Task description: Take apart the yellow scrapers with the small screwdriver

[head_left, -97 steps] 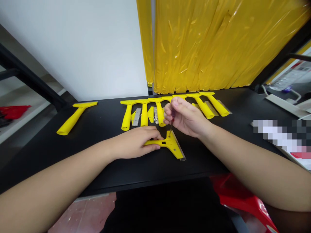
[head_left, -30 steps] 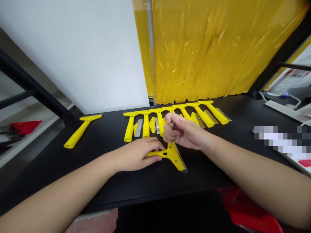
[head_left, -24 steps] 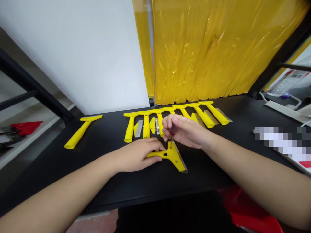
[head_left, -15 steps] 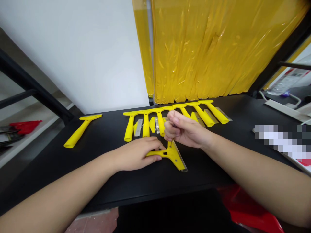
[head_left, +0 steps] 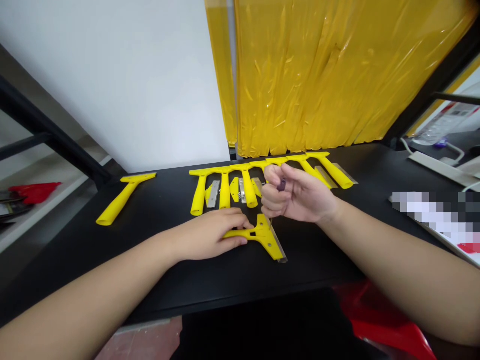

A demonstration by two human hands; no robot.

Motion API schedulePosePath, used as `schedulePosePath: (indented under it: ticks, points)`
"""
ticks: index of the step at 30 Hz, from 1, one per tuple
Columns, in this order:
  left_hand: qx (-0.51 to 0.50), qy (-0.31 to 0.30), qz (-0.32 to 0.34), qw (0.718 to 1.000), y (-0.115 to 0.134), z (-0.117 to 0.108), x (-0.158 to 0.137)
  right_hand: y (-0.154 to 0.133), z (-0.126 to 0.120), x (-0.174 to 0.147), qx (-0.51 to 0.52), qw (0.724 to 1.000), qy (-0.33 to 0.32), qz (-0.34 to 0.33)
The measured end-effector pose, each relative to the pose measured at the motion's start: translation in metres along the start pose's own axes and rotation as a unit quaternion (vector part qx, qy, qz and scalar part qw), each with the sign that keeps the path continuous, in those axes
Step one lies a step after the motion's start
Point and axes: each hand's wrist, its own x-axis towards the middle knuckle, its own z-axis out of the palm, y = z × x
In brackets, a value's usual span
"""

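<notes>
Your left hand [head_left: 212, 231] pinches the yellow scraper [head_left: 267, 239], seemingly to steady it beneath the screwdriver [head_left: 282, 185] your right hand [head_left: 296, 196] grips.

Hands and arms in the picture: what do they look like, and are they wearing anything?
They're a person's, with five-fingered hands. The left hand and right hand wear no gloves, and I see no rings. The left arm and right arm have no sleeves, watch or bracelet in view. No cables or drawn markings show either.
</notes>
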Motion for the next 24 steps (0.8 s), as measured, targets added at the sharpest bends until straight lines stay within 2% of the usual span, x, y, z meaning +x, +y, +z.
schedulePosePath:
  ticks: [3, 5, 13, 24]
  points:
    - [-0.004, 0.003, -0.003, 1.000, -0.001, -0.001, 0.000, -0.005, 0.003, -0.007, -0.011, 0.998, -0.057, 0.025]
    - [-0.005, 0.006, -0.002, 1.000, -0.002, -0.001, 0.000, -0.006, 0.006, -0.010, -0.019, 0.997, -0.069, 0.027]
    - [-0.006, 0.006, 0.003, 1.000, -0.001, -0.001, 0.001, 0.004, 0.012, -0.016, -0.012, 0.999, -0.026, 0.030]
    - [-0.013, -0.013, -0.002, 1.000, 0.001, -0.003, 0.001, 0.013, 0.013, -0.016, -0.001, 0.997, -0.057, 0.054]
